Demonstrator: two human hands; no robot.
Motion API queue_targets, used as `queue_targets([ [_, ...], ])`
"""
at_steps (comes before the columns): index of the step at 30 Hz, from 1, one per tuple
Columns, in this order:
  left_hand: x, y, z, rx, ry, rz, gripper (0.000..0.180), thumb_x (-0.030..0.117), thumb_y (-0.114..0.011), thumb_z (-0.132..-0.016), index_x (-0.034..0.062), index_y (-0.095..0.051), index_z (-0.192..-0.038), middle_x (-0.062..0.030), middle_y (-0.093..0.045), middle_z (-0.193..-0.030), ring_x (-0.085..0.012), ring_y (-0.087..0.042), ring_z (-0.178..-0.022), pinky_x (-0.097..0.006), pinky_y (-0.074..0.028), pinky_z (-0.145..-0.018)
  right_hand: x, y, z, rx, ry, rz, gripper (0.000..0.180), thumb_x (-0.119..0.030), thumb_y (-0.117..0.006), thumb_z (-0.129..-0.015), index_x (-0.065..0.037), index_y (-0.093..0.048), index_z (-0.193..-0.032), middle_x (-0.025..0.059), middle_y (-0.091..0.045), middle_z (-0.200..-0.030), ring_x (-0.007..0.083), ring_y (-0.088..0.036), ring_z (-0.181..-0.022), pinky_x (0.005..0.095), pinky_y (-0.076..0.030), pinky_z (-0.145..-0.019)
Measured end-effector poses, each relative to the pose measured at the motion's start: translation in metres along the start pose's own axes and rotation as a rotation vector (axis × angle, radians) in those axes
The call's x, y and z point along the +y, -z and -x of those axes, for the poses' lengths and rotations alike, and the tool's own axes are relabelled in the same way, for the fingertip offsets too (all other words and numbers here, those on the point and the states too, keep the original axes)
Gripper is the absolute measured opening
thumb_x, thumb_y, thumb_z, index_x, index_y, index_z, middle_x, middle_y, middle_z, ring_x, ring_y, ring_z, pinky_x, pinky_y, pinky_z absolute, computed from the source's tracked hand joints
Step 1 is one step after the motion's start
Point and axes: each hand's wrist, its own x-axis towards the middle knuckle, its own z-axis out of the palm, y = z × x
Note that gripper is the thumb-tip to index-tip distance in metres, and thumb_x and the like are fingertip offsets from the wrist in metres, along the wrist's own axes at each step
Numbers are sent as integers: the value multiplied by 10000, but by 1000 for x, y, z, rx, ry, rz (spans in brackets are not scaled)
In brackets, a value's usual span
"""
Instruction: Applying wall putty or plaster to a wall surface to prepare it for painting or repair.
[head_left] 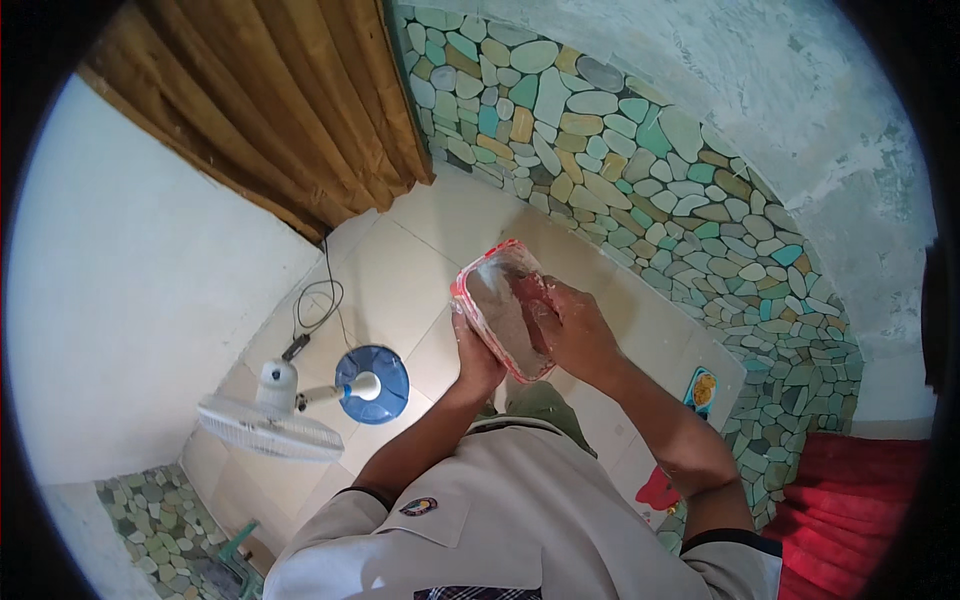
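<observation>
My left hand (478, 355) is wrapped round the near left side of a red rectangular plastic tub (482, 330), held tilted in front of my body. Greyish-white residue smears its rim and outer wall. Inside lies a grey-brown powdery or pasty material (500, 305), with a bare reddish patch toward the right. My right hand (578, 328) reaches over the tub's right side, its fingers bent in at that patch. Whether those fingers pinch something or only press the inside, I cannot make out.
A white standing fan (270, 425) with a round blue base (385, 408) stands at left, its black cable (318, 300) on the tiles. A brown curtain (290, 110) hangs behind. Along the right runs a pebble-patterned wall (620, 170), with a small blue tray (704, 388) beside it.
</observation>
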Motion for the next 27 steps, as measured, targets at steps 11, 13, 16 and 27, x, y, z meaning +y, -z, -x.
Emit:
queue_targets([
  [11, 3, -50, -180, 9, -32, -100, 547, 505, -290, -959, 105, -445, -1300, -84, -551, -1213, -229, -547, -1110, -400, -432, -987, 64, 56, -142, 103, -19, -74, 191, -95, -574, -848, 1, -584, -1012, 193, -626, -853, 356, -602, -759, 412, -473, -685],
  [13, 5, -64, -211, -41, 129, 100, 520, 485, -316, -963, 109, -450, -1297, -94, -552, -1209, -236, -553, -1100, -410, -437, -983, 73, 78, -168, 102, 38, -7, 194, -98, -578, -845, -5, -590, -1015, 192, -631, -857, 370, -602, -759, 434, -470, -675],
  [16, -3, -80, -259, -145, 134, 90, 503, 473, -328, -964, 120, -450, -1301, -104, -550, -1214, -258, -549, -1103, -421, -435, -983, 90, 108, -207, -66, 161, 151, 210, -142, -535, -858, -18, -580, -1021, 206, -629, -859, 390, -612, -795, 468, -487, -701],
  [27, -26, -127, -395, -52, 251, 24, 573, 550, -288, -937, 154, -429, -1327, -61, -496, -1301, -254, -498, -1178, -427, -417, -992, 156, 152, -328, 77, 104, 393, 190, -126, -542, -819, -29, -592, -973, 165, -618, -695, 353, -616, -632, 466, -476, -561],
])
